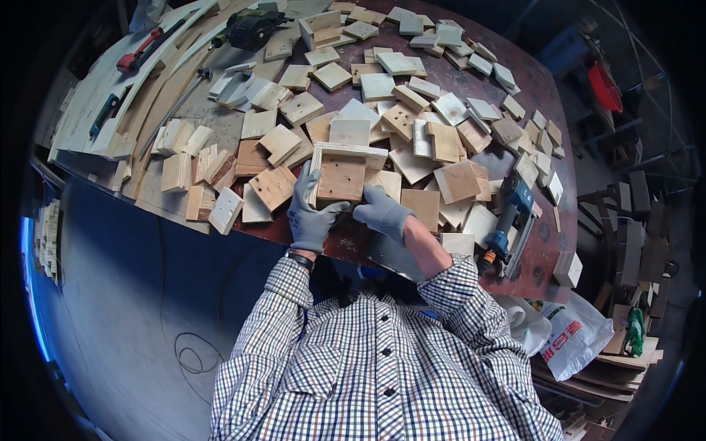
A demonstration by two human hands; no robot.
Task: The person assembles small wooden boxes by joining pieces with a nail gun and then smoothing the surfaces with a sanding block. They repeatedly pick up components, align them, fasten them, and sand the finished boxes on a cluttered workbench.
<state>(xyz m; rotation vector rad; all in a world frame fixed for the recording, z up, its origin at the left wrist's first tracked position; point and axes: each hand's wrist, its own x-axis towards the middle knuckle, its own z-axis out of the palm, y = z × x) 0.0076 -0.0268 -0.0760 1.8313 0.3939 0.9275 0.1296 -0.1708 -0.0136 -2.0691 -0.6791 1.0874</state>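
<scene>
Both my hands wear grey gloves and meet at a small wooden box-like piece, near the front edge of the table. Pale boards form its far and left sides, around a browner face with small dark holes. My left hand grips its left side, thumb along the near edge. At the near right corner, my right hand is closed, its fingertips pressed against the piece and partly hidden. Loose wooden blocks lie close around it. To the right, a blue nail gun with an orange end rests on the table.
Many wooden blocks cover the dark red table. Boards, a red-handled tool and a dark power tool lie at the far left. Plastic bags hang by the right edge. A cable loops on the floor.
</scene>
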